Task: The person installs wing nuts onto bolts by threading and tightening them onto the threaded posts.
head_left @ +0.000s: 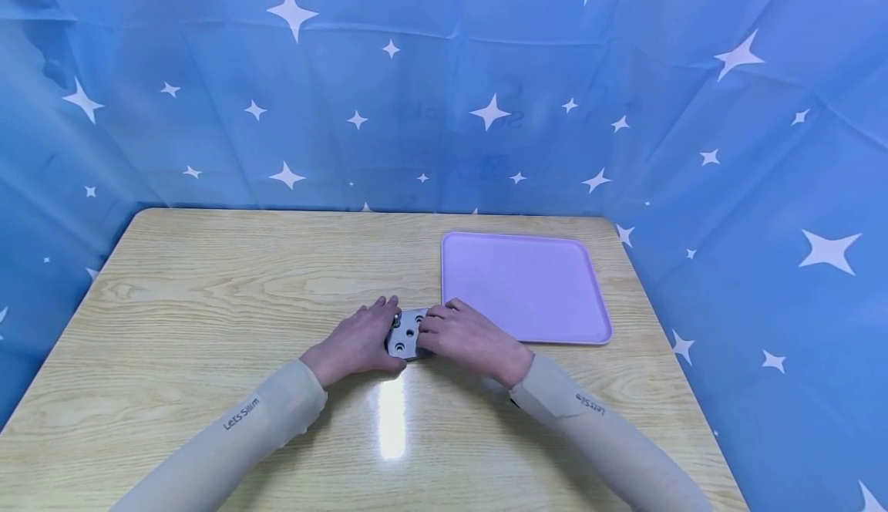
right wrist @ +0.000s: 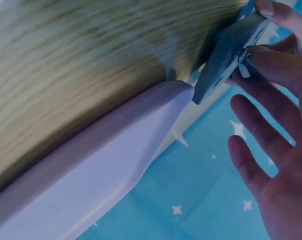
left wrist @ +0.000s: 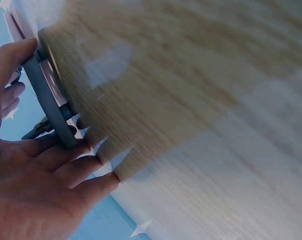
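Note:
A grey metal plate (head_left: 409,333) with several holes lies low over the wooden table, between both hands. My left hand (head_left: 357,345) grips its left side, thumb at the near edge and fingers at the far edge. A threaded bolt (left wrist: 38,129) stands in the plate close to those fingers. Over the plate's right part, my right hand (head_left: 472,340) bends down. In the right wrist view its fingertips pinch a small shiny metal screw (right wrist: 245,65) at the plate's face, mostly hidden by the fingers. Its other fingers are spread apart.
A shallow purple tray (head_left: 603,338) sits on the table just right of the plate, partly behind the right hand. The wooden table (head_left: 229,288) extends to the left and toward me. A blue curtain with white stars (head_left: 430,80) hangs behind and at both sides.

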The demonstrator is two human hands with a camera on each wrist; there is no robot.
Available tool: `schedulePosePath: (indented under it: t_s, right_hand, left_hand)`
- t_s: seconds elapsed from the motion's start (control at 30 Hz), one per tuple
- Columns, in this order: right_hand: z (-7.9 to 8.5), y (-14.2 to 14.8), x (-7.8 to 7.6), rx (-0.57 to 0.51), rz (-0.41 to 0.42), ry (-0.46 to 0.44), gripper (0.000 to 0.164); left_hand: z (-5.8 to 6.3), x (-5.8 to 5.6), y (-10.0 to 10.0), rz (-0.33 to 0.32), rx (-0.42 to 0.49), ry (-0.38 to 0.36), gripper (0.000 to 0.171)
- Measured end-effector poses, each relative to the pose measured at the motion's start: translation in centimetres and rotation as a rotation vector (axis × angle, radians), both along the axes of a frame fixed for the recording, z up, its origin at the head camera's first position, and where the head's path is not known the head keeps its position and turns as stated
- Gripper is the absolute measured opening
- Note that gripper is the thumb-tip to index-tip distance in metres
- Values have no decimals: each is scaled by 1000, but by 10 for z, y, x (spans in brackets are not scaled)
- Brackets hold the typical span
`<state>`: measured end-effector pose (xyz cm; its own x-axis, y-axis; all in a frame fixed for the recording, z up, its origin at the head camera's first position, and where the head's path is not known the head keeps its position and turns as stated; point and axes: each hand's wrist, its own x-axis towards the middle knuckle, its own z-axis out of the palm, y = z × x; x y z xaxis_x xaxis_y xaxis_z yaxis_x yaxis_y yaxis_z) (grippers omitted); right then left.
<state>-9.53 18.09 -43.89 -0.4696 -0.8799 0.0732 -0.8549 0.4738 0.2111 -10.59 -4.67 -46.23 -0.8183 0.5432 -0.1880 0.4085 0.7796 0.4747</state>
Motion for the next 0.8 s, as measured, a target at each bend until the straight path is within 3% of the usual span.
schedulePosePath:
  t_s: [0.17, 0.27, 0.43, 0.67, 0.8]
  right_hand:
    - [-10, -8, 4, -85, -94, 62, 4]
    - [-17, -15, 10, -195, -167, 90, 9]
    - [-22, -22, 16, -296, -278, 43, 15]
    - [-18, -23, 18, -263, -341, -19, 19]
    - [-6, -14, 13, -186, -289, -105, 24]
  left_hand:
    - [0, 0, 0, 3, -10, -1, 102]
    - [-1, 0, 0, 5, -15, 1, 102]
    - [0, 0, 0, 1, -15, 9, 101]
    - [-1, 1, 0, -1, -11, 2, 102]
    - [0, 0, -1, -2, -10, -6, 101]
